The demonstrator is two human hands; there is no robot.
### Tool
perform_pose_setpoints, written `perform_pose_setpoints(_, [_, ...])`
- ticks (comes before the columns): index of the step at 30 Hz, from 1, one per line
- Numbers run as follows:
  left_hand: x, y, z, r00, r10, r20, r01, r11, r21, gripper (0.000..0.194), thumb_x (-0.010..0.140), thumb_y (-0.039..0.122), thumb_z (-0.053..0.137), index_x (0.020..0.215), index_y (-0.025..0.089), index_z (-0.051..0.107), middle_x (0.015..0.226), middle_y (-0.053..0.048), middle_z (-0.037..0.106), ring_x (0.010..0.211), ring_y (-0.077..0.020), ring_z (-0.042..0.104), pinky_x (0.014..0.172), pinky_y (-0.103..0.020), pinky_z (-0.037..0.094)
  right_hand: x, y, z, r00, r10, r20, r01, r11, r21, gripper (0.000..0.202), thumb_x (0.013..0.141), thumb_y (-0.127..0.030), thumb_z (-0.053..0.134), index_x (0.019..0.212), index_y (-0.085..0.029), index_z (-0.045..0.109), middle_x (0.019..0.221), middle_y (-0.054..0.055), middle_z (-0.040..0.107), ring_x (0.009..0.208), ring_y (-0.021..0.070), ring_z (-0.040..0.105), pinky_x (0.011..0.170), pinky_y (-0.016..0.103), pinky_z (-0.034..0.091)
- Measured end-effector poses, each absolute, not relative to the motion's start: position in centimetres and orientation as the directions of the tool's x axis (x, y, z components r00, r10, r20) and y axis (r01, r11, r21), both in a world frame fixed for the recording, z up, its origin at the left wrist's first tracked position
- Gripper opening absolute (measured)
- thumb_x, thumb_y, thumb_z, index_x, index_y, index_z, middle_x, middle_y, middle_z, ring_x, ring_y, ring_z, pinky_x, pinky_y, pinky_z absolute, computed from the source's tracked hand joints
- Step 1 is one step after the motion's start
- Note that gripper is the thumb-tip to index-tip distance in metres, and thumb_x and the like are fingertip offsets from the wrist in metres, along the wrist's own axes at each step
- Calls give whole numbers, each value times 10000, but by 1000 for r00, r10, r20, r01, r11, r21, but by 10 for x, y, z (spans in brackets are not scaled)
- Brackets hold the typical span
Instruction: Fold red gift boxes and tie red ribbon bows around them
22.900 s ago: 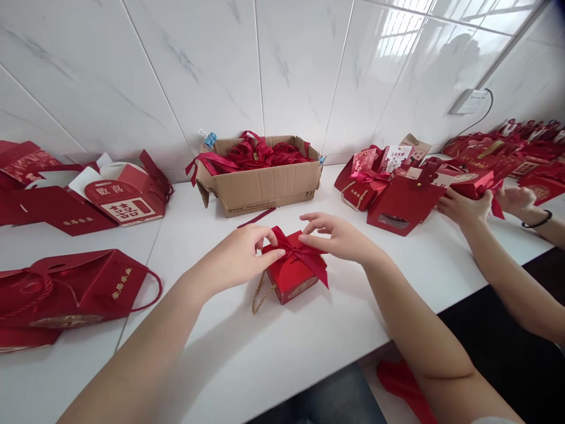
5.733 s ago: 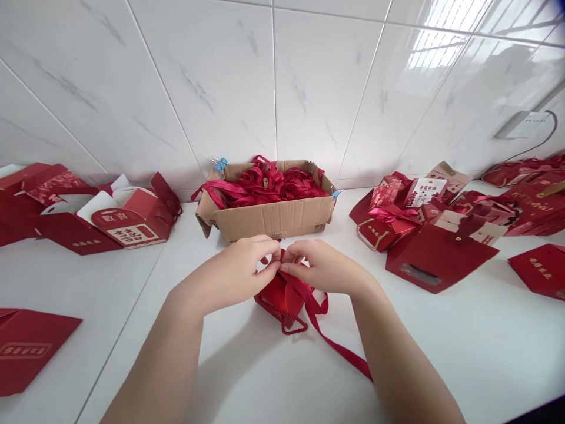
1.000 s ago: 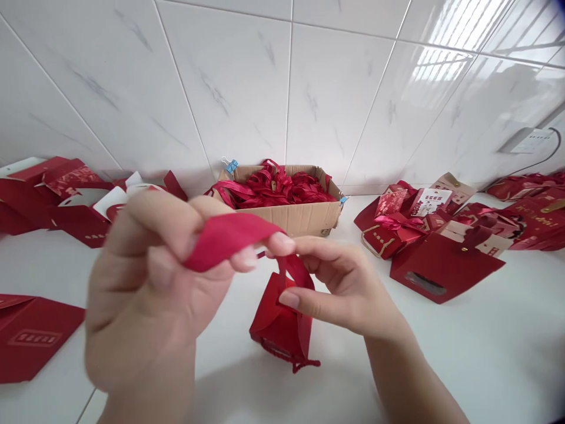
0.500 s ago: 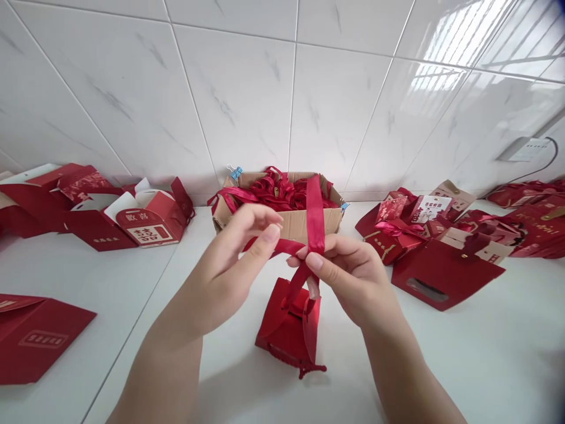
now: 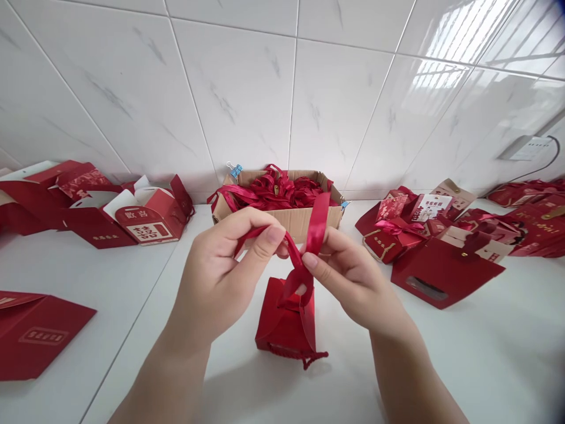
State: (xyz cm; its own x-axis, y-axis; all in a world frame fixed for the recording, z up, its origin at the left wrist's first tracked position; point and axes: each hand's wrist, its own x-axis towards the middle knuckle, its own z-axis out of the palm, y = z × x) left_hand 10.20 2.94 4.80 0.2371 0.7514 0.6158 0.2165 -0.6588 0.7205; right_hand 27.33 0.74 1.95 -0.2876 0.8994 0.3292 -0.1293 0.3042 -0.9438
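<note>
A small red box with a twisted red cord at its lower edge stands on the white table in the middle. Above it, a red ribbon is crossed over itself near the box's top. My left hand pinches one length of the ribbon between thumb and fingers. On the other side, my right hand grips the ribbon at the crossing, and one end stands up above its fingers. The fingertips behind the ribbon are partly hidden.
Behind my hands, a cardboard box holds a heap of red ribbons, with blue clips on its rim. Red gift boxes stand at the left, another red box lies nearer, and more bags and boxes are at the right.
My left hand has closed on the ribbon, which now arches from it towards the crossing. The upright end leans to the right, and the small box has shifted slightly.
</note>
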Motion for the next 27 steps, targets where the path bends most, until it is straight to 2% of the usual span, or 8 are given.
perform_pose_setpoints(5, [104, 29, 47, 223, 752, 620, 148, -654, 741, 149, 907, 249, 553, 777, 227, 622, 678, 23, 609, 642, -105, 582, 573, -207, 497, 274, 6, 21, -342, 900, 270, -60, 265, -962, 125, 952, -339, 463, 896, -231, 490, 753, -12, 537, 639, 112, 527, 630, 258, 517])
perform_pose_setpoints(9, [105, 28, 47, 240, 756, 609, 136, -647, 750, 131, 900, 244, 563, 783, 235, 622, 696, 31, 630, 644, -107, 607, 574, -212, 505, 276, 7, 21, -414, 881, 230, -147, 185, -972, 123, 955, -353, 452, 909, -240, 472, 676, -37, 522, 537, 106, 529, 562, 262, 512])
perform_pose_setpoints(13, [104, 27, 46, 220, 758, 614, 141, -648, 749, 128, 900, 237, 567, 785, 241, 624, 714, 43, 645, 669, -106, 627, 614, -219, 524, 276, 9, 20, -397, 886, 240, -194, 175, -965, 123, 967, -328, 431, 882, -241, 445, 635, -55, 504, 522, 102, 532, 522, 248, 498])
perform_pose_setpoints(17, [105, 27, 48, 209, 749, 629, 170, -661, 731, 123, 879, 229, 590, 764, 226, 635, 677, 24, 637, 643, -129, 625, 569, -241, 520, 276, 8, 19, -357, 903, 241, -110, 215, -970, 128, 966, -345, 432, 908, -233, 454, 737, -36, 542, 572, 93, 557, 541, 234, 511])
perform_pose_setpoints(21, [107, 25, 49, 230, 745, 626, 186, -665, 723, 124, 874, 230, 589, 760, 236, 637, 641, 22, 618, 620, -133, 612, 536, -244, 514, 278, 6, 18, -384, 909, 162, -17, 169, -986, 166, 990, -366, 360, 927, -229, 429, 625, -65, 522, 465, 88, 573, 469, 217, 448])
perform_pose_setpoints(24, [107, 25, 47, 228, 737, 636, 171, -673, 719, 130, 877, 218, 581, 757, 237, 627, 666, 24, 624, 629, -126, 602, 550, -250, 506, 280, 5, 20, -408, 902, 139, -51, 130, -990, 159, 994, -363, 357, 936, -229, 420, 567, -80, 501, 478, 105, 608, 484, 216, 456])
perform_pose_setpoints(27, [104, 24, 46, 259, 695, 671, 121, -713, 691, 122, 867, 190, 576, 766, 235, 626, 627, 24, 581, 567, -109, 525, 505, -259, 447, 281, 7, 21, -401, 902, 159, -134, 114, -984, 139, 978, -364, 408, 961, -228, 432, 626, -58, 574, 521, 112, 628, 541, 242, 513])
